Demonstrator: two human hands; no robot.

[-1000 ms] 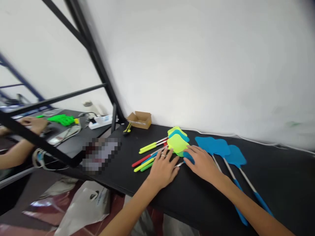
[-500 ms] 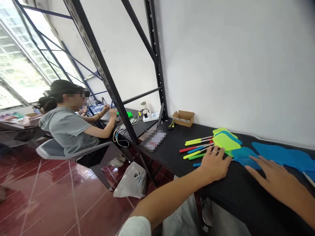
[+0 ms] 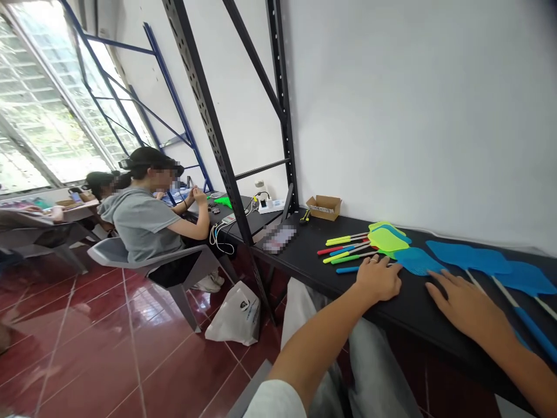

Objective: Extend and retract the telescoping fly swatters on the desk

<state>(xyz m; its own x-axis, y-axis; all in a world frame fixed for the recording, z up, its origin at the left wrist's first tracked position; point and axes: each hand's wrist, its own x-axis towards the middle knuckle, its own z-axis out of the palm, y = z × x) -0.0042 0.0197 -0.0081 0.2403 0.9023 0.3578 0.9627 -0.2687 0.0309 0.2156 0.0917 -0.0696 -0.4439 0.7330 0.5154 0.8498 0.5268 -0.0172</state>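
Observation:
Several fly swatters lie on the black table. In the left pile, a yellow swatter head [image 3: 386, 241] is on top and the colored handles point left. At the near edge of this pile is a blue swatter [image 3: 418, 262]. My left hand [image 3: 378, 280] rests over its neck, palm down, with the fingers stretched and apart. My right hand [image 3: 467, 305] lies flat, its fingertips by the right edge of that blue head. More blue swatters [image 3: 491, 260] overlap farther right, their handles slanting toward the lower right.
A small open cardboard box [image 3: 324, 208] stands by the wall, with a black and yellow tool [image 3: 305, 217] beside it. A black metal rack post [image 3: 209, 116] rises at the table's left end. A seated co-worker [image 3: 148, 209] is to the left. A white bag [image 3: 235, 315] sits on the floor.
My view has shifted, bringing more of the right-hand blue swatters and their handles into sight. Both hands stay low by the near blue swatter, fingers still spread.

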